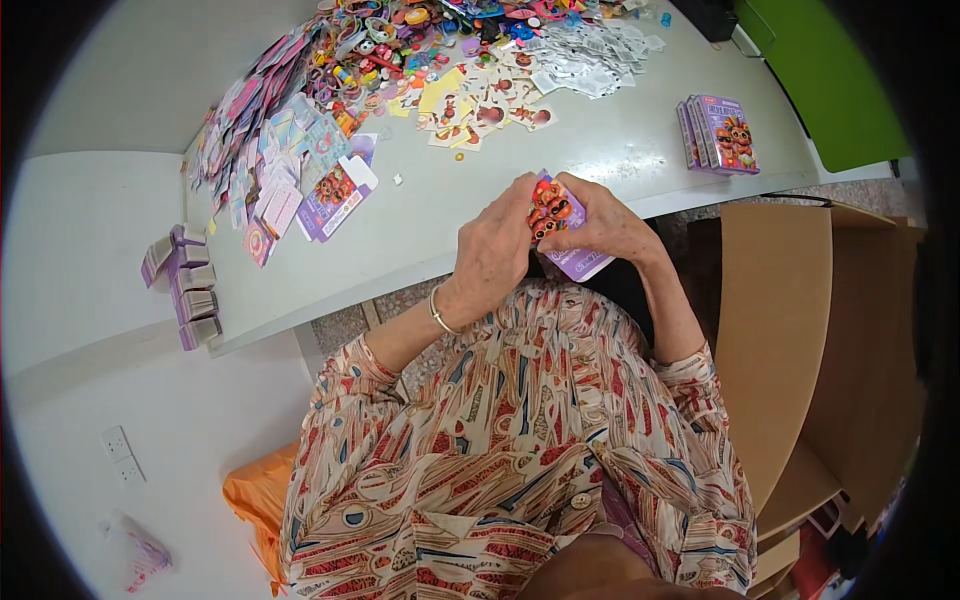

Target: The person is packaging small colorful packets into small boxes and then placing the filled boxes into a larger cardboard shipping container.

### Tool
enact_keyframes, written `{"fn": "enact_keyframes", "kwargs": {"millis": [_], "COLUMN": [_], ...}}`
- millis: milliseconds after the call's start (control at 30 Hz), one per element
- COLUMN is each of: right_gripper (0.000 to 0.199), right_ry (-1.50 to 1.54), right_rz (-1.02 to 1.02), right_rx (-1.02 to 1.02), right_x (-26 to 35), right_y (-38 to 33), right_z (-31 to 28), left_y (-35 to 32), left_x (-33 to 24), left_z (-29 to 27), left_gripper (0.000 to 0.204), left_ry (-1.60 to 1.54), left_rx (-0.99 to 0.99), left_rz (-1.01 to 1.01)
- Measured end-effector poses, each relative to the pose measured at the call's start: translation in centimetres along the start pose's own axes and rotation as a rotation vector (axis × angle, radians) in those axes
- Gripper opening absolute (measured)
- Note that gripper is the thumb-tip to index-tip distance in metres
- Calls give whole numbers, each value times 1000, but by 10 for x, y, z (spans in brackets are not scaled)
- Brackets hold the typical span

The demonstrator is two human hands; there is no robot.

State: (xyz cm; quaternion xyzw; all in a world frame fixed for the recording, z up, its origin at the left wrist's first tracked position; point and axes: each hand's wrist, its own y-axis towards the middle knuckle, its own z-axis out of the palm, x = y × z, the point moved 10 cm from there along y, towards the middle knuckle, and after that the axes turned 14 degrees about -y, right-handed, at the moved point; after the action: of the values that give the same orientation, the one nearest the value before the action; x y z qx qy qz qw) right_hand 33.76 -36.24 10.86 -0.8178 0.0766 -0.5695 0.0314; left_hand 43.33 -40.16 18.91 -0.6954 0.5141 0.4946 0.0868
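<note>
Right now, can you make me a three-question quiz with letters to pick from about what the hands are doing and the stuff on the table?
1. Where is the stack of finished purple boxes?
A. On the table's right side
B. On the floor
C. On the person's lap

2. What colour is the small box in the hands?
A. Green
B. Mostly purple
C. Black

3. How is the small box held?
A. Lying alone on the table
B. By one hand only
C. By both hands together

Answers:
1. A, the stack stands on the white table to the person's right.
2. B, its sides are purple, with orange cartoon figures on the front.
3. C, the left hand and right hand both grip it at the table edge.
</note>
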Motion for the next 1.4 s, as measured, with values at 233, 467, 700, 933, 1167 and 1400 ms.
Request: {"fn": "enact_keyframes", "kwargs": {"millis": [233, 467, 700, 933, 1167, 1400], "right_gripper": [73, 118, 82, 72, 76, 83], "right_ry": [111, 76, -129, -21, -515, -718], "right_rz": [109, -193, -160, -103, 8, 178], "right_rx": [-67, -163, -578, -525, -667, -561], "right_x": [-3, 22, 36, 20, 21, 24], "right_y": [-5, -25, -27, -24, -30, -15], "right_z": [-13, -28, -36, -38, -58, -54], "left_y": [6, -5, -10, 4, 52, 74], "left_x": [77, 94, 81, 91, 124, 98], "left_z": [-5, 23, 54, 49, -38, -34], "left_gripper": [24, 26, 27, 23, 24, 39], "left_ry": [-744, -1545, -1569, -1329, -481, 433], "left_rx": [-8, -192, -113, 59, -62, -129], "left_rz": [-479, -864, -897, -820, -493, -41]}}
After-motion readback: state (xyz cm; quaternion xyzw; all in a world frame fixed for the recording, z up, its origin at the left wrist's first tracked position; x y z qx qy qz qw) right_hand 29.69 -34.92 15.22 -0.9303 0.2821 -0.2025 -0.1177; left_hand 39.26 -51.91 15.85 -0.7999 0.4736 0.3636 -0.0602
